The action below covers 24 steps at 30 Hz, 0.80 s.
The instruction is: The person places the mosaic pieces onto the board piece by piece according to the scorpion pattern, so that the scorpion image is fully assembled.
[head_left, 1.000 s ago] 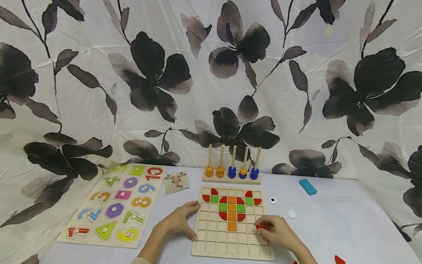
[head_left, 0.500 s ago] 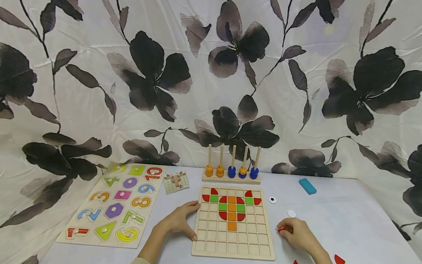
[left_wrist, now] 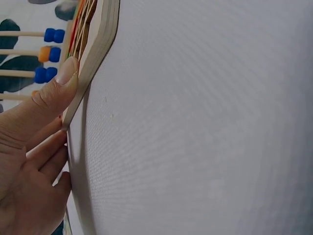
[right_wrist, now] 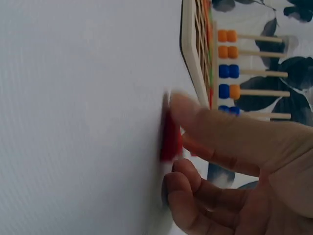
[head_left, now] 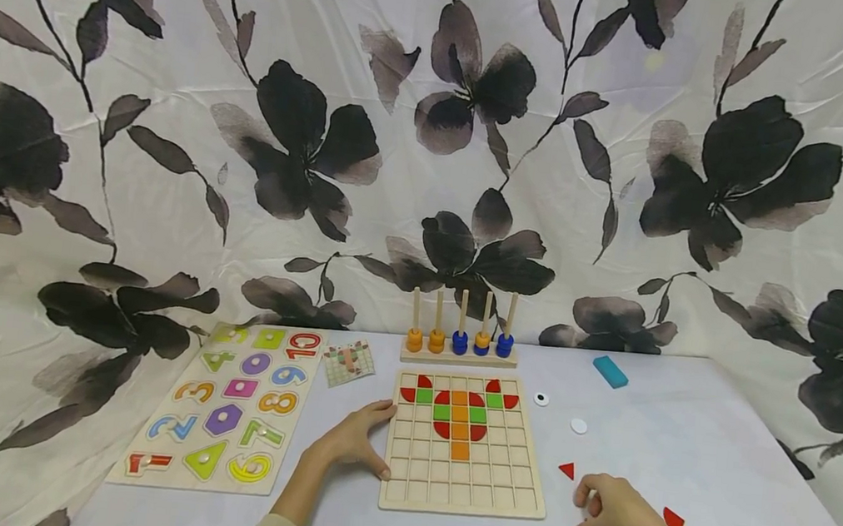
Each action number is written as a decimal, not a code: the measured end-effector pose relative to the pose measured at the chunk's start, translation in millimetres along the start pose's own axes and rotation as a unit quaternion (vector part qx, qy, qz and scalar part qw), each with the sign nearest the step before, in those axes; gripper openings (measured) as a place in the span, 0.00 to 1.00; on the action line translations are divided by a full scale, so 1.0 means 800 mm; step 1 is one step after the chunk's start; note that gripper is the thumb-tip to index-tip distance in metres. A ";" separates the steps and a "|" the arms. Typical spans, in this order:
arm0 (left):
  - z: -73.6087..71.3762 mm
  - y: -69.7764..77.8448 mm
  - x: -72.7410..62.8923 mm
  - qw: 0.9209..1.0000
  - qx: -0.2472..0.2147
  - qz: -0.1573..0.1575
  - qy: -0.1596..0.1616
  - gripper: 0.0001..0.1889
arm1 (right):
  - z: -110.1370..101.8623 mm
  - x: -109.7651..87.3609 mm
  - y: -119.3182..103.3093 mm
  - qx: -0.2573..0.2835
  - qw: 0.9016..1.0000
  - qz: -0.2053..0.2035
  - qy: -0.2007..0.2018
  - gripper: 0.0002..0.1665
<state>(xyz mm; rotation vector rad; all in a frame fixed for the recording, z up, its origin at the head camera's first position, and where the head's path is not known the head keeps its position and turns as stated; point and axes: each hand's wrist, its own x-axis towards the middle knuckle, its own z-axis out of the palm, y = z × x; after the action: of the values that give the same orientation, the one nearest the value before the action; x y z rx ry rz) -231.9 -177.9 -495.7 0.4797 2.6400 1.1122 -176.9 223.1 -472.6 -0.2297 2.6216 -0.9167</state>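
Observation:
In the head view, my left hand [head_left: 352,439] rests at the left edge of a wooden grid board [head_left: 414,449], thumb and index finger spread and touching it. Red, green and orange pieces [head_left: 460,417] fill several of the board's upper squares. To the right of the board, my right hand [head_left: 616,511] hovers low over the table, thumb and index finger apart. A small red triangle [head_left: 567,470] lies just beyond its fingers. In the right wrist view, another red piece [right_wrist: 170,139] shows blurred by the thumb tip; whether it is touched I cannot tell.
A red quarter-round piece [head_left: 673,521] is partly behind the right wrist. White discs [head_left: 578,426] and a teal block [head_left: 611,371] lie farther right. Behind the board stand a bead-peg rack [head_left: 458,358] and a pattern card [head_left: 348,362]. A number puzzle [head_left: 217,446] lies at left.
The right hand has moved from over the board to the right and toward the near edge. It has let go of a red piece, now on the table. The left hand stays put.

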 end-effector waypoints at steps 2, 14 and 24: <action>0.001 -0.001 0.000 1.000 -0.003 -0.001 0.000 0.52 | 0.004 -0.001 -0.005 -0.001 1.000 0.017 0.010 0.17; 0.003 -0.003 0.000 1.000 -0.005 -0.002 0.000 0.52 | 0.002 0.001 -0.004 0.009 0.999 -0.045 -0.013 0.11; 0.002 0.000 0.000 1.000 -0.004 0.004 -0.002 0.52 | -0.027 -0.002 0.021 -0.065 0.993 0.011 0.101 0.14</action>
<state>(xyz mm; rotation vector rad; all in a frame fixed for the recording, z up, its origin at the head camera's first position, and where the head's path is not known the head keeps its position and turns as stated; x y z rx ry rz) -231.4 -176.4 -496.8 0.4903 2.6327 1.1217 -184.5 248.7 -466.8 -0.1457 2.8675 -0.8007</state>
